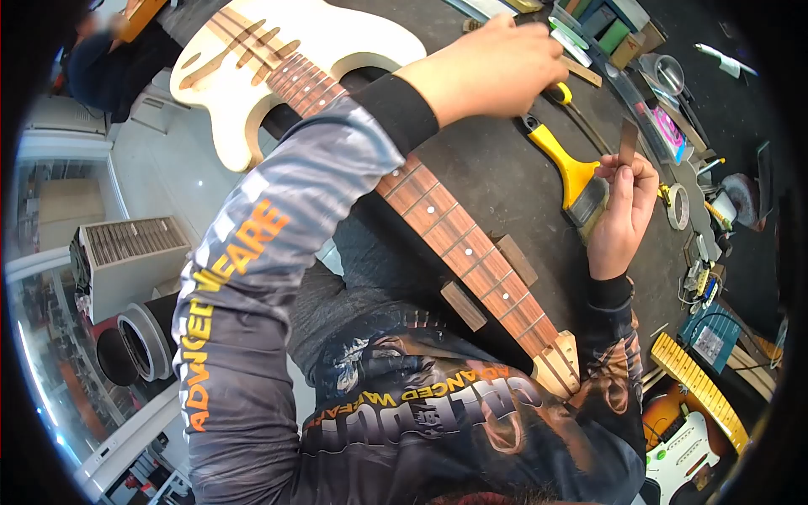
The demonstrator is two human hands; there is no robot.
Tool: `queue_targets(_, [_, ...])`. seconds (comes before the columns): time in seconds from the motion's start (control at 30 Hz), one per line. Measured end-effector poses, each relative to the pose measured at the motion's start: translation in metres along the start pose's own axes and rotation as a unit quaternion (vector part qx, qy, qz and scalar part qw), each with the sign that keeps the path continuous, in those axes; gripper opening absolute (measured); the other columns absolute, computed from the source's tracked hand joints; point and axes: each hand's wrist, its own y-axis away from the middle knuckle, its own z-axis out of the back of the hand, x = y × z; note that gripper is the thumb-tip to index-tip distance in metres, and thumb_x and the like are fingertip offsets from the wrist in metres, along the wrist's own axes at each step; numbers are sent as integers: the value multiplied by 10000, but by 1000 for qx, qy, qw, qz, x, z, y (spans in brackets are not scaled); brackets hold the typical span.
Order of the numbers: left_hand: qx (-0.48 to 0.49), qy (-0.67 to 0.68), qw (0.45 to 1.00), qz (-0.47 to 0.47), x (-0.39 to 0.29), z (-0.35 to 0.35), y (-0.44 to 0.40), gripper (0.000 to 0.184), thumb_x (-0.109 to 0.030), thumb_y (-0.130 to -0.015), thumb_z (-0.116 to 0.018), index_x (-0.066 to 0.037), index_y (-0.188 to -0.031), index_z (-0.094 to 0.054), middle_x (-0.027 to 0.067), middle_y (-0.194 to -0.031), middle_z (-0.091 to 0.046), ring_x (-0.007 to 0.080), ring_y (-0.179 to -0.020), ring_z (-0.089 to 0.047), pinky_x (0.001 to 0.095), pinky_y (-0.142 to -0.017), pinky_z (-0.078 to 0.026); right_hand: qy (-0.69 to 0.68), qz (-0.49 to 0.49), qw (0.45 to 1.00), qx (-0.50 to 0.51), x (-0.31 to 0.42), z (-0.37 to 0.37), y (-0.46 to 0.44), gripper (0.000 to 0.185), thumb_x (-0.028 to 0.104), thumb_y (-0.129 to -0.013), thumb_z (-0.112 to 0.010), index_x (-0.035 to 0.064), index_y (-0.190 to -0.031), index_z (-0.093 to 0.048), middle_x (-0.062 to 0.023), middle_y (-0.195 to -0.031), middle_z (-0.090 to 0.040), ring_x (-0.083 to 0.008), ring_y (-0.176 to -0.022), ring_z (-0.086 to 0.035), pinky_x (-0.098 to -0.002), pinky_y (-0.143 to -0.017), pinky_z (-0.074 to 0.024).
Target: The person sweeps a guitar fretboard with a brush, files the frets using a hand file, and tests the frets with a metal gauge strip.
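Observation:
My left hand point(505, 69) is over the workbench at the top, with its fingers curled down; anything under them is hidden. Between the thumb and fingers of my right hand point(624, 202) is a thin dark strip point(629, 141), pointing up. Beside that hand lies a yellow-handled brush point(561, 164). Below my left forearm, a guitar neck point(446, 219) runs diagonally from an unpainted guitar body point(362, 32) to a pale headstock point(555, 368). Two small dark blocks, one point(516, 259) above the neck and one point(464, 305) below it, lie close to its edges.
A tape roll point(677, 207) and a clear round container point(662, 74) are on the right. A sunburst guitar point(686, 446) is at the lower right. Another person point(101, 71) is at the upper left, near a white box point(130, 261) holding slats.

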Motion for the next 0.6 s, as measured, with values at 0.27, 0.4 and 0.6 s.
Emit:
queue_targets(0.27, [231,139,963,13,-19,21,-2,386,-249,-961,-936,-51,-1265,-806,135,-1133,-847,333,-1138,-828,461,-1035,-660,1,-53,998,-15,-3,8,-16,201,200,-1275,-539,27,-1333,-622,-107,-1346,-722,-203,-1287,-702,-400,-1184,-525])
queue_targets(0.4, [126,406,901,85,-14,46,0,366,-272,-995,-922,-19,-1208,-765,126,-1102,-819,279,-1043,-830,405,-953,-661,23,-54,998,-3,-9,17,-22,211,219,-1271,-554,37,-1348,-629,-116,-1386,-724,-210,-1293,-708,-391,-1209,-498])
queue_targets(0.6, [31,694,692,196,-84,26,-23,459,-377,-1056,-910,25,-1196,-739,141,-1072,-814,177,-838,-807,338,-732,-655,-167,-90,969,-156,-10,31,-29,249,244,-1267,-551,41,-1391,-626,-113,-1437,-676,-263,-1419,-634,-558,-1222,-526])
